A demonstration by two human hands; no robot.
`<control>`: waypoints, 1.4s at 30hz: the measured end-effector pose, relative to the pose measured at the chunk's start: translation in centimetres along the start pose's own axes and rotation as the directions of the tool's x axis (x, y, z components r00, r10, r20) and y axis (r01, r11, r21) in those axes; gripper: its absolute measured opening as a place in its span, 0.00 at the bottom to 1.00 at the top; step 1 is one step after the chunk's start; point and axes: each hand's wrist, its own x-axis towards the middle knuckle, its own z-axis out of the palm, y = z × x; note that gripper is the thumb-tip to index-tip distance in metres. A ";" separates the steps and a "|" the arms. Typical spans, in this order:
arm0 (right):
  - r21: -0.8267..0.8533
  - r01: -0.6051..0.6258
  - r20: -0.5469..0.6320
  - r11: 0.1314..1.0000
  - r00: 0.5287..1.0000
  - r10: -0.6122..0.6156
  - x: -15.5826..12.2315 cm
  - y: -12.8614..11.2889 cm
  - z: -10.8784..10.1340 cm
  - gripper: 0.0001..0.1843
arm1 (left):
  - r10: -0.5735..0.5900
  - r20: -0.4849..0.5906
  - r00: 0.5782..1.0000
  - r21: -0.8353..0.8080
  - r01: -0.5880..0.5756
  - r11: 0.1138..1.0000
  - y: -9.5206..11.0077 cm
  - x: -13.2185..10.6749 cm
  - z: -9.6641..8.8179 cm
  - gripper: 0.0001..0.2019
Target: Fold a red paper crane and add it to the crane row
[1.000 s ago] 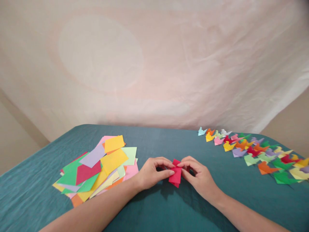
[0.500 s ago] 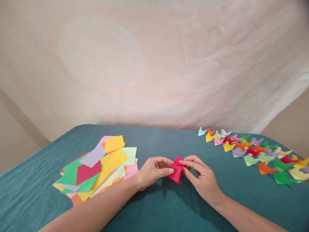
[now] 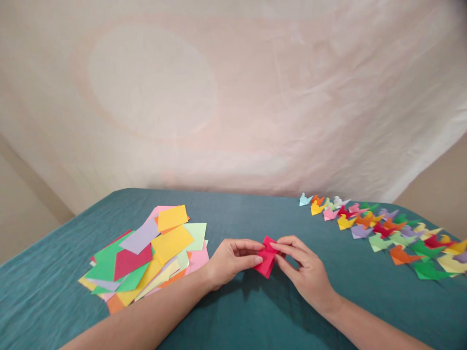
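While the left hand pinches the near-left edge of a folded red paper between thumb and fingers, the right hand grips its opposite side, forefinger lying over the upper face and thumb at the right edge. Compared with 1 second ago, the paper has turned from a narrow, nearly upright strip to a diagonal slant, showing a broader, flatter face; the right fingertips have moved from its upper edge onto that face. This suggests that a crease or flap is being pressed down, so the folding seems partly done, though the fingers hide the exact layers.

The paper sits between the 2 hands, apparently just above the green tabletop, with their shadows beneath. Flat coloured sheets lie in a loose, overlapping pile beyond the left forearm. Well apart on the right, folded paper birds stand in slanting rows, and these look unchanged.
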 end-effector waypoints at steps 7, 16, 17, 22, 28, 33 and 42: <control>0.048 -0.023 0.029 0.999 0.999 0.021 0.1 -0.1 0.1 0.09 | 0.141 -0.026 0.990 0.072 -0.139 0.988 -0.1 0.2 -0.2 0.14; 0.045 -0.018 0.040 0.999 0.999 0.017 0.2 -0.1 0.2 0.07 | 0.176 -0.061 0.983 0.150 -0.165 0.975 0.0 0.1 -0.3 0.13; 0.043 -0.016 0.041 0.999 0.999 0.015 0.2 -0.1 0.2 0.08 | 0.169 -0.061 0.984 0.148 -0.159 0.976 0.0 0.1 -0.3 0.13; 0.057 -0.044 0.070 0.997 0.997 0.040 0.3 -0.2 0.1 0.08 | 0.156 -0.004 0.988 0.183 -0.153 0.971 -0.1 0.1 -0.4 0.15; 0.068 -0.074 0.093 0.995 0.993 0.068 0.1 0.1 0.1 0.07 | 0.206 0.078 0.975 0.301 -0.220 0.928 -0.3 0.1 -0.6 0.15; 0.079 -0.078 0.084 0.994 0.994 0.072 0.0 0.1 0.1 0.07 | 0.198 0.076 0.977 0.306 -0.212 0.928 -0.3 0.1 -0.6 0.16; 0.050 -0.048 0.027 0.998 0.999 0.047 0.1 -0.2 0.0 0.08 | 0.153 0.035 0.988 0.282 -0.157 0.947 -0.1 0.1 -0.6 0.19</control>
